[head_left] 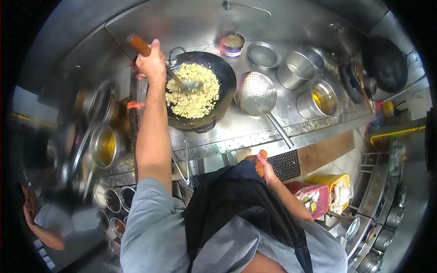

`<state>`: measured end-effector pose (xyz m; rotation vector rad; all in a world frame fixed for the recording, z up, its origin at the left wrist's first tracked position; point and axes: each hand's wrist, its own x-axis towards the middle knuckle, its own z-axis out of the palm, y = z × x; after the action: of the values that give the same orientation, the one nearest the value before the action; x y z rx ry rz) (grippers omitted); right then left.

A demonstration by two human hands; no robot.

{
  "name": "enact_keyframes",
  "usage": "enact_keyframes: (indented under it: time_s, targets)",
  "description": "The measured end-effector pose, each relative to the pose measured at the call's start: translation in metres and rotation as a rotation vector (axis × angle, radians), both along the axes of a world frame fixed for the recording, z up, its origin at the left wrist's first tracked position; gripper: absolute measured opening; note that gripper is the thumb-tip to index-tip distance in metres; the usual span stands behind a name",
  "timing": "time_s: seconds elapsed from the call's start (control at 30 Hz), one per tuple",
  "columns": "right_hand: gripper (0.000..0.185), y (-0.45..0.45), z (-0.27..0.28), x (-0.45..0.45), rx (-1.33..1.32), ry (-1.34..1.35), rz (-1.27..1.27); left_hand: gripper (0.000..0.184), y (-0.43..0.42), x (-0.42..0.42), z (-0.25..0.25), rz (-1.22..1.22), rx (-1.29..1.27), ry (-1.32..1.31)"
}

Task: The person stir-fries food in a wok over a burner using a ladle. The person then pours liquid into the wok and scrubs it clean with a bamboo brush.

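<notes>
Grey shirt [230, 236] nearest, yellowish crumbles [189, 105] lie in a wok [227, 84].

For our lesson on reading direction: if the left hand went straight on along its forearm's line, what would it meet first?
Beyond the wooden handle in its grip, the left hand would probably meet the steel back wall first; how far off is hard to judge from this single view.
</notes>
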<state>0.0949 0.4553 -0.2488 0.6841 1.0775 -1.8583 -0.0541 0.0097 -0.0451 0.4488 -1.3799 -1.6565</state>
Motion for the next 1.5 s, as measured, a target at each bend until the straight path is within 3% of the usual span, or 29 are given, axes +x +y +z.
enact_keyframes:
  time_s: [0.07, 0.13, 0.2, 0.27, 0.33, 0.4, 0.47, 0.6, 0.67, 0.73, 0.87, 0.93, 1.0, 1.07, 1.17, 1.2, 1.27, 1.3, 1.33, 1.37, 1.4, 1.47, 1.5]
  targets:
    - [0.044, 0.007, -0.022, 0.003, 0.024, -0.002, 0.003, 0.027, 0.011, 0.007, -0.007, 0.055, -0.037, 0.314]
    - [0.044, 0.011, -0.026, 0.001, 0.030, -0.025, 0.013, 0.030, 0.008, -0.005, -0.041, 0.075, -0.070, 0.254]
    - [0.045, 0.008, -0.024, -0.003, 0.065, 0.013, 0.021, 0.031, -0.004, -0.007, -0.037, 0.059, -0.013, 0.106]
    - [0.045, 0.012, -0.020, 0.005, 0.109, 0.030, 0.021, 0.032, -0.010, -0.001, -0.029, 0.088, -0.036, 0.117]
    - [0.059, 0.012, -0.013, 0.001, 0.072, 0.056, 0.058, 0.031, -0.007, 0.007, -0.015, 0.122, -0.072, 0.270]
    - [0.059, 0.022, -0.029, 0.006, 0.065, 0.013, 0.068, 0.029, -0.010, 0.007, -0.031, 0.163, -0.069, 0.317]
    - [0.059, 0.021, -0.030, -0.002, 0.051, 0.002, 0.100, 0.028, -0.013, 0.006, -0.049, 0.158, -0.073, 0.187]
    - [0.059, 0.016, -0.021, 0.002, 0.070, 0.023, 0.069, 0.029, 0.024, 0.049, 0.013, -0.016, 0.125, 0.150]
    - [0.059, 0.013, -0.021, 0.000, 0.079, 0.022, 0.054, 0.029, 0.044, 0.078, 0.014, -0.154, 0.091, 0.245]
    - [0.061, 0.010, -0.018, -0.002, 0.047, 0.004, 0.081, 0.030, 0.079, 0.088, 0.001, -0.013, -0.191, 0.228]
    - [0.063, -0.021, 0.000, -0.014, 0.115, 0.088, 0.176, 0.027, 0.052, 0.081, -0.084, -0.065, -0.119, 0.112]
    - [0.063, -0.033, -0.032, -0.028, -0.006, 0.028, 0.218, 0.012, 0.047, 0.113, -0.095, -0.048, -0.699, -0.320]
    - [0.062, -0.063, -0.005, -0.039, -0.040, 0.069, 0.257, 0.027, 0.059, 0.164, -0.100, -0.160, -0.772, -0.413]
    - [0.060, -0.096, 0.008, -0.053, -0.074, 0.104, 0.302, 0.050, 0.076, 0.205, -0.093, -0.499, 0.059, -0.563]
    - [0.057, -0.143, 0.005, -0.075, -0.045, 0.206, 0.503, 0.051, 0.065, 0.234, -0.122, -0.745, 0.860, -0.163]
    - [0.053, -0.161, -0.001, -0.082, -0.080, 0.194, 0.513, 0.046, 0.072, 0.234, -0.113, -0.726, 0.990, -0.172]
    - [0.049, -0.194, -0.011, -0.091, -0.121, 0.190, 0.532, 0.034, 0.052, 0.236, -0.181, -0.887, 1.101, -0.301]
    - [0.045, -0.208, -0.015, -0.093, -0.040, 0.199, 0.536, 0.034, 0.053, 0.238, -0.174, -0.881, 1.097, -0.295]
    - [0.040, -0.218, -0.023, -0.092, 0.041, 0.206, 0.536, 0.029, 0.057, 0.238, -0.161, -0.790, 0.931, -0.470]
    - [0.031, -0.227, -0.049, -0.093, -0.060, 0.139, 0.419, 0.025, 0.061, 0.235, -0.151, -0.699, 0.758, -0.638]
    - [0.031, -0.227, -0.047, -0.092, -0.060, 0.142, 0.417, 0.025, 0.061, 0.233, -0.148, -0.702, 0.755, -0.636]
    - [0.028, -0.231, -0.045, -0.092, -0.064, 0.117, 0.373, 0.025, 0.060, 0.231, -0.143, -0.472, 0.130, -0.914]
    - [0.028, -0.232, -0.041, -0.091, -0.066, 0.117, 0.374, 0.035, 0.060, 0.221, -0.132, -0.389, -0.014, -0.935]
